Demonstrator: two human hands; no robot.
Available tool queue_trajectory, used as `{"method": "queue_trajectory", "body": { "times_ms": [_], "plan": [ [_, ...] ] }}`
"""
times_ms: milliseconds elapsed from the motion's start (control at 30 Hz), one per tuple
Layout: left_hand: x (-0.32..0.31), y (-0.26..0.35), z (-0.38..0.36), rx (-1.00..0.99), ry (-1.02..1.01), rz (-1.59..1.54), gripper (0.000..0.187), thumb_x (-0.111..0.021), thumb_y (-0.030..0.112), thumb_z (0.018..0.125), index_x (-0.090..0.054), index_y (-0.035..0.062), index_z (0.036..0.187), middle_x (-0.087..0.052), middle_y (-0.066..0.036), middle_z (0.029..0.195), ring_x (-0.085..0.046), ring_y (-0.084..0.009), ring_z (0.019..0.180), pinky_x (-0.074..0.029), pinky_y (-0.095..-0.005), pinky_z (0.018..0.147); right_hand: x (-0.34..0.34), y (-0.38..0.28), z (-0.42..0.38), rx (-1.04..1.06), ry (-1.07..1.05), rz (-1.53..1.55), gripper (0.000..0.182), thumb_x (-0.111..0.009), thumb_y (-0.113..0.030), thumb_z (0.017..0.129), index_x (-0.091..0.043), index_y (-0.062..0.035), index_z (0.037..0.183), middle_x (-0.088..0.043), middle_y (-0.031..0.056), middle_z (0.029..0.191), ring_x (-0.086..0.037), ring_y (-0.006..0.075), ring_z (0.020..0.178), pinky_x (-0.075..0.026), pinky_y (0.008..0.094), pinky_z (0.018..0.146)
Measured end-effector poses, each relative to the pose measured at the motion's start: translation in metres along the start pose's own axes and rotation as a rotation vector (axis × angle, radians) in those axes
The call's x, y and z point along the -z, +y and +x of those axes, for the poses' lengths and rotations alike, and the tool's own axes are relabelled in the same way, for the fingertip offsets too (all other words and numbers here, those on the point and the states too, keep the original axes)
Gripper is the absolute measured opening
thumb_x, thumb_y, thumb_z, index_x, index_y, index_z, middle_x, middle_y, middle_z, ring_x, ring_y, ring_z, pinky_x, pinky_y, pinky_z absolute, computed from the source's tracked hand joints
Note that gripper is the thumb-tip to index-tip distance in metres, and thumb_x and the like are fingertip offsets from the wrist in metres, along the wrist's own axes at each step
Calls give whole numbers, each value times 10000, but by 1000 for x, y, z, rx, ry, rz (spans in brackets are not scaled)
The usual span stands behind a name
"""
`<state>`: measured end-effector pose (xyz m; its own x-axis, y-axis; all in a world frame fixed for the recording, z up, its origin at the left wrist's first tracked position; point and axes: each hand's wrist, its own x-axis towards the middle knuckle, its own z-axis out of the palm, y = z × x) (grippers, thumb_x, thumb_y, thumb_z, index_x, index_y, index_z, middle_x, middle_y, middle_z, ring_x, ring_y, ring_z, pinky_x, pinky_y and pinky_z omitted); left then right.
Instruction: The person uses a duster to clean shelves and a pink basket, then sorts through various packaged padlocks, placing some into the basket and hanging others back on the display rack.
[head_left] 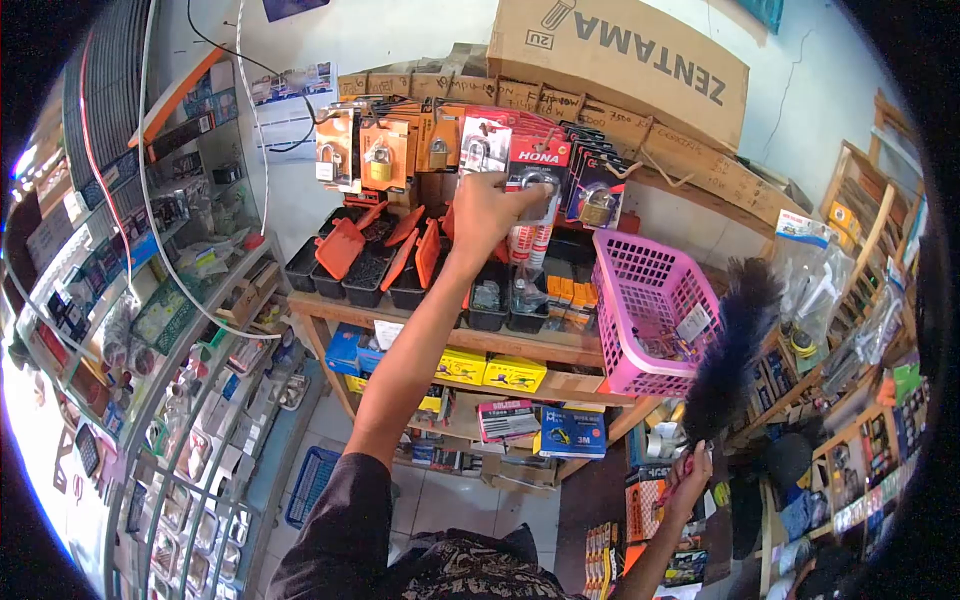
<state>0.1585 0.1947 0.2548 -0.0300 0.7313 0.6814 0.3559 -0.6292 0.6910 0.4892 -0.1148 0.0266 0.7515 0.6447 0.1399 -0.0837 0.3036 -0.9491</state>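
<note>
The left hand (500, 208) is extended over the tabletop (455, 335) to the rack of hanging packs. It is partly closed at the red HONA pack (538, 165), with the thumb across the pack's front; the other fingers are partly hidden, so their exact grip cannot be told. The right hand (686, 482) is closed around the handle of the duster (735, 345). The duster's dark head points up, tilted to the right, beside the right side of the pink basket (650, 345); contact between the two cannot be confirmed.

The basket is located at the right end of the tabletop, is tilted, and contains small packaged items. Black bins (362, 288) with orange lids (340, 250), several of them raised, line the tabletop from its left end towards the middle. Small orange boxes (572, 293) lie between the bins and the basket, near the front edge.

Padlock packs (382, 155) hang above the rear edge, to the left and right of the HONA pack. A ZENTAMA carton (625, 65) is positioned above them, its lettering inverted. Yellow boxes (487, 370) and a blue 3M box (571, 432) are stored below the tabletop.
</note>
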Motion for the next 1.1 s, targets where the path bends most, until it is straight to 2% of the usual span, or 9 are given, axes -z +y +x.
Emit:
{"method": "queue_trajectory", "body": {
  "times_ms": [133,233,333,400,433,533,567,700,1100],
  "plan": [
    [0,12,-18,-94,107,263,508,-778,452,710,-644,-38,694,-601,-188,557,-643,-334,559,-501,-384,550,21,24,10,40,-4,19,372,-541,-391,975,-479,-107,742,-394,-22,517,-333,58,390,-239,232,326],
    [-2,20,-37,-97,169,460,543,-752,467,741,-613,-37,890,-628,-196,660,-622,-384,558,-471,-431,502,24,26,6,29,51,16,380,-540,-382,977,-481,-103,726,-385,-22,505,-325,60,376,-238,231,321],
    [2,24,-53,-187,279,432,627,-736,428,761,-522,-22,1142,-618,-244,959,-654,-371,760,-493,-470,641,16,15,-3,3,60,-2,394,-532,-381,981,-480,-101,710,-367,-24,488,-310,66,353,-235,235,315],
    [3,23,-62,-241,198,592,713,-708,445,788,-434,5,1277,-489,-231,1243,-547,-368,1098,-447,-469,869,16,17,-5,1,79,-23,405,-533,-397,978,-480,-101,707,-353,-24,475,-293,73,337,-235,242,315],
    [-1,24,-67,-272,155,503,702,-680,346,809,-402,8,1358,-358,-245,1406,-332,-388,1334,-280,-524,1060,14,16,-6,1,81,-20,405,-533,-397,978,-480,-101,707,-353,-24,475,-293,73,337,-235,242,315],
    [-16,14,-57,-635,262,845,680,-624,249,836,-357,18,1417,-254,-236,1504,-216,-403,1409,-199,-559,1110,9,11,-10,-16,100,-28,418,-538,-408,974,-466,-105,695,-342,-24,470,-290,74,335,-234,244,318],
    [-24,10,-53,-603,197,739,552,-481,140,910,-356,32,1436,-225,-201,1546,-183,-371,1442,-143,-582,1125,11,12,-8,-6,96,-23,406,-545,-405,971,-462,-109,706,-352,-25,481,-296,71,343,-235,241,320],
    [-36,-7,-37,-592,169,1043,571,-462,209,935,-322,58,1469,-203,-185,1562,-167,-334,1457,-149,-595,1123,17,20,1,-22,193,82,360,-560,-389,966,-447,-125,748,-385,-30,528,-312,64,375,-225,235,331],
    [-34,6,-46,-565,168,742,651,-593,141,885,-315,90,1472,-215,-167,1556,-179,-393,1428,-158,-523,1132,29,2,26,26,170,130,410,-500,-427,982,-449,-111,724,-329,-34,510,-301,67,365,-253,227,332]
  ]
}}
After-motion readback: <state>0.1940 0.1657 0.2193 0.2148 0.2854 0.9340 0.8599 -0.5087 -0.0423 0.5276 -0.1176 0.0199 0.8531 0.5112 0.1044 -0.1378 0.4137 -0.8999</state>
